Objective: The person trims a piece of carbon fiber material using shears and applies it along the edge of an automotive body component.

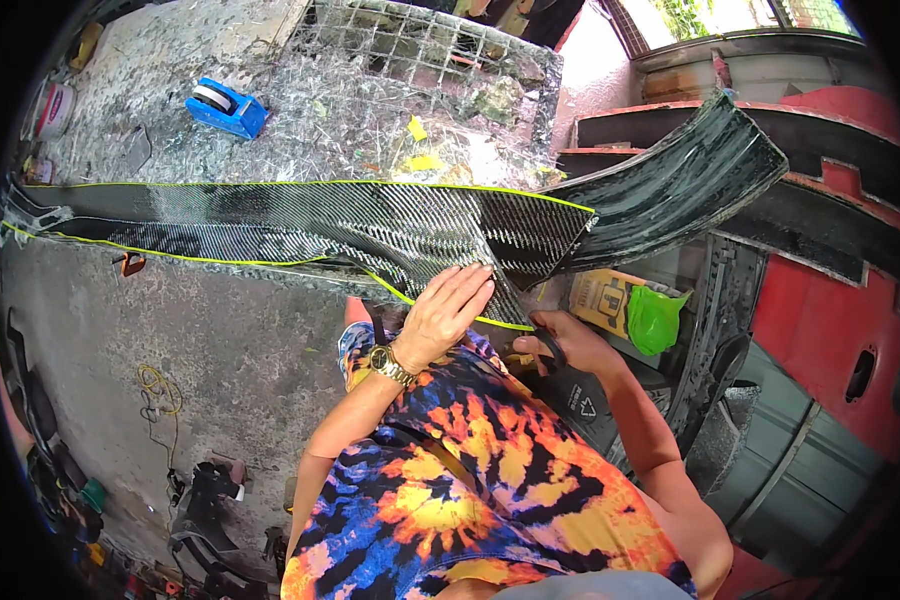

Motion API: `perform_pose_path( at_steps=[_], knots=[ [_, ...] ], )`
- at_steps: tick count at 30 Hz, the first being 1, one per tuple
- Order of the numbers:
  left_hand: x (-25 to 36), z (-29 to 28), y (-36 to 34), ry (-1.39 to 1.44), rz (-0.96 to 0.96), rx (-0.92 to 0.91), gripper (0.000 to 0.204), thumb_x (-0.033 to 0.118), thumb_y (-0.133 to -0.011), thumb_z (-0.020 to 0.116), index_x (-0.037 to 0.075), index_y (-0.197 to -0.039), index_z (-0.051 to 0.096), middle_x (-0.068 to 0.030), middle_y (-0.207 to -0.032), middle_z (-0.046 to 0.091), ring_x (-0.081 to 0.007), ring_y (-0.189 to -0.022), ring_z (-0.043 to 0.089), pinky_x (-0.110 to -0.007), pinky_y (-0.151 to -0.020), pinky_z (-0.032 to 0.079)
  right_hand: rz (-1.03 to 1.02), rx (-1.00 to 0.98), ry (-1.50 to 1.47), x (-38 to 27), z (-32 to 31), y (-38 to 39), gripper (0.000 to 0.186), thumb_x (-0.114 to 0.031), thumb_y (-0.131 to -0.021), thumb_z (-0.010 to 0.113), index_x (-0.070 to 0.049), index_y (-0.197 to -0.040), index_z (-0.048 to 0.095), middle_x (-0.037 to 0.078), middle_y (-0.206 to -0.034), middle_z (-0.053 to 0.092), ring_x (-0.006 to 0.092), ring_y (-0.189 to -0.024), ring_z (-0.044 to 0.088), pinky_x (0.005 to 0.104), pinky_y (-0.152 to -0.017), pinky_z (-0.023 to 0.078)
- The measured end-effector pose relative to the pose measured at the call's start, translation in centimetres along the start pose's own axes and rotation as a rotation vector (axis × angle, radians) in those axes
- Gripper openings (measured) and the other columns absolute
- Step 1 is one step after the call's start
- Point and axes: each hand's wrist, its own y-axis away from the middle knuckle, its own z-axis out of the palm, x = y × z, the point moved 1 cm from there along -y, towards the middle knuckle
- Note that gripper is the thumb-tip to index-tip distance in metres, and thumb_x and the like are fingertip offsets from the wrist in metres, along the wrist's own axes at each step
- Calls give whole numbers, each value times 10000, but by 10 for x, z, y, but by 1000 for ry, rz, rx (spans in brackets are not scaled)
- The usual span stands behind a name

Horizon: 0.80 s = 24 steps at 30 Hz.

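A long strip of black carbon-fibre cloth [300,215] with yellow-green edging lies along a long, dark curved mould [680,190]. Its near right part is folded and slopes down toward me. My left hand [448,308] rests on this fold, fingers stretched out flat. Close to the cloth's lower right corner, my right hand [580,342] grips scissors by their black handle [550,348]. The scissors' blades are mostly hidden, so I cannot tell whether they touch the cloth.
A blue tape dispenser [228,108] and yellow scraps [422,162] sit on the stained worktable [300,130]. An orange-handled clamp [130,264] hangs at the mould's near edge. A green plastic bag [656,320] is beyond my right hand; red panels [820,340] stand at the right. A yellow cord [158,390] lies on the floor.
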Motion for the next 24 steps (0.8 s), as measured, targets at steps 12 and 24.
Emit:
perform_pose_path(
  at_steps=[12,24],
  knots=[
    [2,-5,-4,56,-11,31,376,58,-799,585,0,-1170,607,-130,-1300,585,-287,-1192,574,-431,-1022,451,-3,-77,-49,2,0,-14,379,-380,-887,711,-25,-940,589,16,-702,595,96,-591,596,263,-533,468],
    [1,-5,-1,90,-19,7,390,57,-792,582,-2,-1176,612,-135,-1308,583,-297,-1195,572,-430,-1026,448,-42,-30,-43,5,7,-12,390,-383,-877,714,-12,-930,606,12,-725,590,97,-550,580,246,-491,469]
  ],
)
